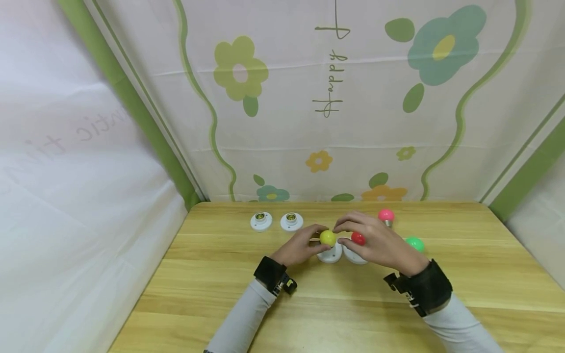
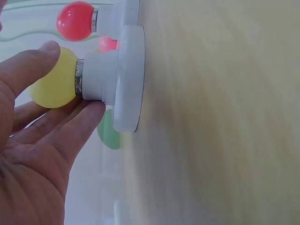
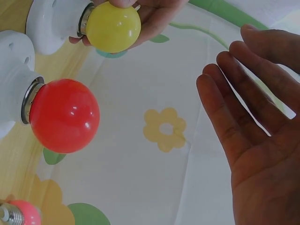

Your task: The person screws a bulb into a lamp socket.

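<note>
A yellow light bulb [image 1: 328,238] sits with its metal base in a white lamp socket [image 2: 129,79]. My left hand [image 1: 300,245] holds this bulb, thumb on one side and fingers curled around the other, with a fingertip by the socket's neck. Right beside it, a red light bulb [image 3: 64,116] is seated in a second white socket [image 3: 14,79]. Over the red bulb hovers my right hand [image 1: 381,243], its fingers extended and apart from both bulbs, as the right wrist view [image 3: 262,136] shows.
Two white sockets without bulbs, one at the left [image 1: 261,222] and another next to it [image 1: 292,222], stand near the wooden table's [image 1: 212,279] back edge. A pink bulb [image 1: 386,215] and a green bulb [image 1: 415,244] lie at the right. Behind hangs a flowered curtain [image 1: 282,122].
</note>
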{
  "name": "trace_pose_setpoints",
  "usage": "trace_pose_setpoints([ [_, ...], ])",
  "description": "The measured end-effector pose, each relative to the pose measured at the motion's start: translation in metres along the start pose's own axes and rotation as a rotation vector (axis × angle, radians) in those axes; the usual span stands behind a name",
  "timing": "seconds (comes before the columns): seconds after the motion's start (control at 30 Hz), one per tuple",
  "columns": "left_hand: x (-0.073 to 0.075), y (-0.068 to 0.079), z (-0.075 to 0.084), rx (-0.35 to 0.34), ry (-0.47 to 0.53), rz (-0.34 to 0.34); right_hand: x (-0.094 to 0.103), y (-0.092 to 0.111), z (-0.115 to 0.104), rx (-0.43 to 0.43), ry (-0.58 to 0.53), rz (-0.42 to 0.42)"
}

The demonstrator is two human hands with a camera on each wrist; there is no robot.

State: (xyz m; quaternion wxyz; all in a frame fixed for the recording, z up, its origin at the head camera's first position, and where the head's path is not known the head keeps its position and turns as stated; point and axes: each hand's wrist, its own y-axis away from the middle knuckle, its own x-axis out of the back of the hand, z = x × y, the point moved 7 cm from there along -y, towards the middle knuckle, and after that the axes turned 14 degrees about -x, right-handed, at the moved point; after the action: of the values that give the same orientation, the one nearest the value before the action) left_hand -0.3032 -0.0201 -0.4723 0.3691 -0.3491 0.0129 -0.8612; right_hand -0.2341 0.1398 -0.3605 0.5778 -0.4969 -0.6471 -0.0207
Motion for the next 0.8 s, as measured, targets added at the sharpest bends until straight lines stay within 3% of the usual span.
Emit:
trace_pose_setpoints([
  [0.57,0.004,0.004,0.003,0.027,-0.005,-0.01,-0.002,-0.001,0.0,-0.025,0.022,-0.017],
  [0.8,0.026,0.005,0.022,-0.068,-0.083,0.043,0.0,0.001,0.0,-0.018,0.059,-0.017],
])
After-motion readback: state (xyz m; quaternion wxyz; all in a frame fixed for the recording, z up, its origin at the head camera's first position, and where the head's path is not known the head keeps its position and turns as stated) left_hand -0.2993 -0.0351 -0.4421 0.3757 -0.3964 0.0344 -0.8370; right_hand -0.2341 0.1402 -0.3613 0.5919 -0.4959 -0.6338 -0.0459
